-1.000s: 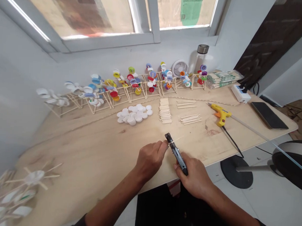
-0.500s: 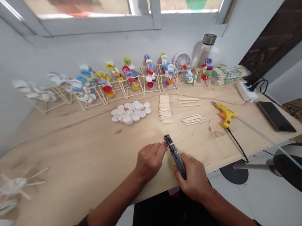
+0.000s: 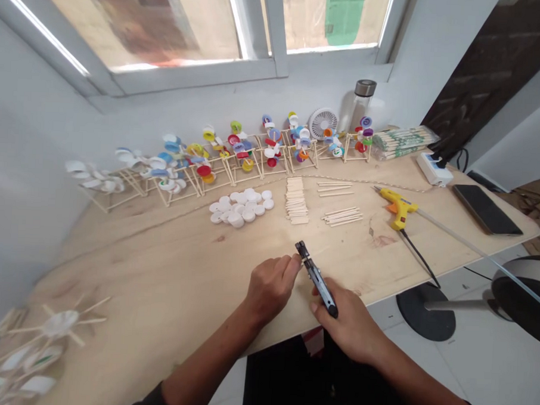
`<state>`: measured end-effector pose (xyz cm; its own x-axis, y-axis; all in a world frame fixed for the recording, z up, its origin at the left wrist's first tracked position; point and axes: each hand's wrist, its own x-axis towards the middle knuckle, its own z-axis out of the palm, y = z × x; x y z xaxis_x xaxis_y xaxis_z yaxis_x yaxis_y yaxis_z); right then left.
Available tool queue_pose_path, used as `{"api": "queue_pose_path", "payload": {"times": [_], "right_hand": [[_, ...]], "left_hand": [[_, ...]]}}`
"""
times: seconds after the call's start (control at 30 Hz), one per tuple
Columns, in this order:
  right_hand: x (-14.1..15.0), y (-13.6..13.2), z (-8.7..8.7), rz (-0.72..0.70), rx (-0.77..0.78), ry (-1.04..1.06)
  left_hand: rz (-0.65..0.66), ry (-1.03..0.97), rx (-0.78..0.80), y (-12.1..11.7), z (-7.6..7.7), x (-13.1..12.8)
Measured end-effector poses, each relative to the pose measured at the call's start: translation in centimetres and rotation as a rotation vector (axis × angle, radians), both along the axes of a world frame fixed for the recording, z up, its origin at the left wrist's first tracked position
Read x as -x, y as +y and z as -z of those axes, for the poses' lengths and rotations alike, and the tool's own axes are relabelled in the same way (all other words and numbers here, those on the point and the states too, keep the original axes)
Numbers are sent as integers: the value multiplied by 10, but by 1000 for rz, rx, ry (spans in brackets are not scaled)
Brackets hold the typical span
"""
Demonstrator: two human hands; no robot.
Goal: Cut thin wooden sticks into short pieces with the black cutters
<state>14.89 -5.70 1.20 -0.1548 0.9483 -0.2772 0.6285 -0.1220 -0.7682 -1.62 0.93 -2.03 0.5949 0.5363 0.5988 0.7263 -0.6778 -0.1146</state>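
Hand tool (image 3: 320, 285), above the table (image 3: 195, 265): gripped in the right hand (image 3: 349, 320). Pale stick (image 3: 307, 259), at its head: seemingly pinched by the left hand (image 3: 272, 286); best kept square, steady. Beyond: white caps (image 3: 242, 207), stick row (image 3: 296, 200).

The hand tool (image 3: 319, 283) is gleaming like metal, the sticks (image 3: 297, 202) are showing matt wood, and the glue gun (image 3: 399, 206) is looking plastic.

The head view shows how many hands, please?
2: the left hand beside the head of the grey tool, and the right hand around its handle; no others show.
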Motion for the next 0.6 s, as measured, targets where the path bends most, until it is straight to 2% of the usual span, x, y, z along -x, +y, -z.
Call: {"api": "queue_pose_path", "payload": {"times": [0.17,0.3,0.4,0.6], "right_hand": [[-1,-7,-7,26,167,255],[-2,-11,-9,29,59,129],[-3,-16,-8,9,-65,-17],[-5,-23,-2,-27,-214,-198]], "left_hand": [[68,34,-23,1,-7,-1],[69,-30,100,-4,-14,-4],[103,-148,287,-11,-19,-5],[193,-363,819,-21,-38,-4]]}}
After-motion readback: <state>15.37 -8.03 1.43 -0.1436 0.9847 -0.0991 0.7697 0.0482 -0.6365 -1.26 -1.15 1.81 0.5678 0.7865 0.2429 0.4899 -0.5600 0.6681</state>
